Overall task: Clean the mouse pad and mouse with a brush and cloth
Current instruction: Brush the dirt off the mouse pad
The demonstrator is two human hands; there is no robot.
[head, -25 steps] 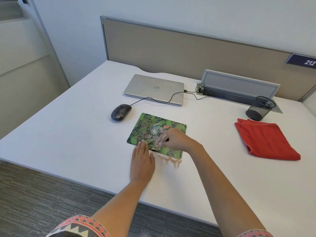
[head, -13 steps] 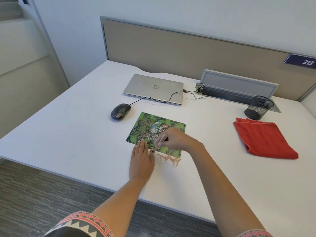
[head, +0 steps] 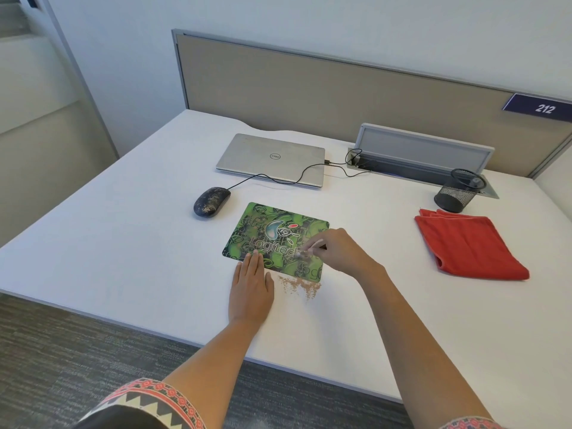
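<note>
Surface: white desk [head: 123, 243] bore the pad [head: 272, 239]; soiled mouse [head: 212, 201] just beyond it to the left, cloth [head: 470, 246] well to the right.
Hold: left hand [head: 251, 286] lay flat, fingers straight, pinning the pad's near edge.
Tool: right hand [head: 337, 249] pinched the brush [head: 309, 247] over the pad.
Risk: dirt [head: 298, 284] was heaped just off the pad's near edge; a long stroke would likely scatter it toward the floor, or the left hand smear it.

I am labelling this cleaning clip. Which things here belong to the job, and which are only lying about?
Job: mouse pad, brush, mouse, red cloth, brown dirt.
Lying about: laptop, mesh pen cup, cable box.
</note>
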